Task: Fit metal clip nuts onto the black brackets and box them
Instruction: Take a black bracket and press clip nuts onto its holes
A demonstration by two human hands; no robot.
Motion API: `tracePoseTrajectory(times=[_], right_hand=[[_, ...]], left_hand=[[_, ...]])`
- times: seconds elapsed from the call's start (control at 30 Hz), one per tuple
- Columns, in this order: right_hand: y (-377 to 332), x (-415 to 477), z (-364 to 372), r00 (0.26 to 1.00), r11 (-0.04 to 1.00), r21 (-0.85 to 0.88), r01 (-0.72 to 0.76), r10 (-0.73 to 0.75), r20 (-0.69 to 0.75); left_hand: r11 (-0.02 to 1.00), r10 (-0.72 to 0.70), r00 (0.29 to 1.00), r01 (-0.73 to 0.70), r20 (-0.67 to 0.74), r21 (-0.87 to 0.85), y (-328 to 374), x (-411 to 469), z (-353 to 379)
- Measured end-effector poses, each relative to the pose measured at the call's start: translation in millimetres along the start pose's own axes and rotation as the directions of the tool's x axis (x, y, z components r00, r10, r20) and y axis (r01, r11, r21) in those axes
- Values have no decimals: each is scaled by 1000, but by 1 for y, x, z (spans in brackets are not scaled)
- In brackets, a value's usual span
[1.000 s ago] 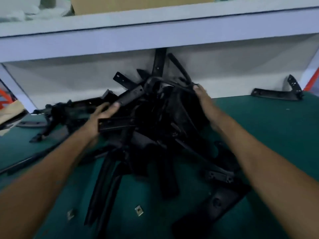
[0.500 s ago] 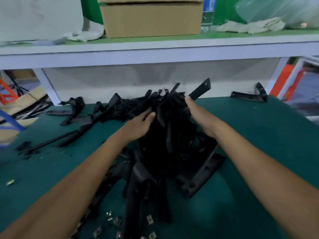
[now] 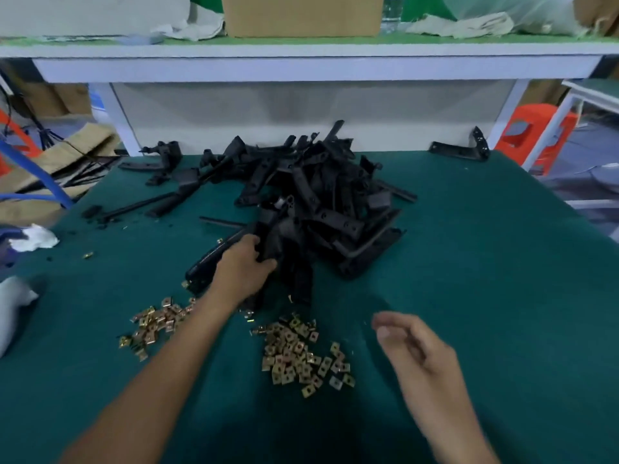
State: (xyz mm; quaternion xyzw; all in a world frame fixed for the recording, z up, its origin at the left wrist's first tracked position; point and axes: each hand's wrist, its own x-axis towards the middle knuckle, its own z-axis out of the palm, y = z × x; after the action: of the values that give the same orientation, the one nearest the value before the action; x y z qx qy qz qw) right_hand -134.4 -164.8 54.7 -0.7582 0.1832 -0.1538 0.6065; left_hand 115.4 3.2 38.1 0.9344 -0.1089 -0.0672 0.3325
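A big heap of black brackets (image 3: pixel 321 195) lies in the middle of the green table (image 3: pixel 485 279). My left hand (image 3: pixel 243 267) grips one black bracket (image 3: pixel 214 259) at the heap's near left edge. Two scatters of brass-coloured metal clip nuts lie nearer to me: a larger pile (image 3: pixel 301 354) in the centre and a smaller one (image 3: pixel 154 321) to the left of my left forearm. My right hand (image 3: pixel 415 346) hovers blurred to the right of the larger pile, fingers loosely curled, holding nothing.
A lone black bracket (image 3: pixel 460 150) lies at the table's back right. A cardboard box (image 3: pixel 301 15) stands on the white shelf (image 3: pixel 301 67) above. White rags (image 3: pixel 33 237) lie at the table's left edge. An orange stool (image 3: pixel 532 135) stands beyond the right side.
Both hands have left the top of the heap. My left hand came down to a bracket at the heap's near edge; my right hand pulled back toward me. The view tilted down, showing the clip nuts.
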Motion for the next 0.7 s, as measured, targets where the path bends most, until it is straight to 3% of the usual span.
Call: tracePoseTrajectory(times=[0.1,0.2,0.3,0.37,0.4,0.47,0.57,0.63,0.7], right_hand=[[7,-39,-11,1000,999,-41,9,-9,-4],[11,-47,-22,996,990,-114,83,-88,-34],[18,-33,-22,985,967,-201,159,-170,-38],[21,-19,-14,977,950,-239,203,-211,-8],[21,-13,-8,974,947,-225,227,-226,35],[18,-2,3,955,960,-39,277,-271,119],[14,3,14,932,922,227,315,-345,110],[11,-1,19,960,918,283,276,-277,-38],[12,2,19,979,898,430,98,-9,-204]], left_hand=[[963,-9,991,-28,-136,-269,10,-3,-17],[791,-79,988,-21,-136,-612,28,-22,-29],[540,-95,995,24,-32,-841,50,-63,-31],[307,-38,990,139,134,-941,65,-98,-25],[247,11,975,212,221,-946,72,-116,-17],[275,91,927,329,365,-903,85,-153,4],[464,156,875,344,458,-816,92,-186,34],[609,149,909,226,390,-760,83,-185,35],[820,180,962,-31,207,-571,65,-175,32]])
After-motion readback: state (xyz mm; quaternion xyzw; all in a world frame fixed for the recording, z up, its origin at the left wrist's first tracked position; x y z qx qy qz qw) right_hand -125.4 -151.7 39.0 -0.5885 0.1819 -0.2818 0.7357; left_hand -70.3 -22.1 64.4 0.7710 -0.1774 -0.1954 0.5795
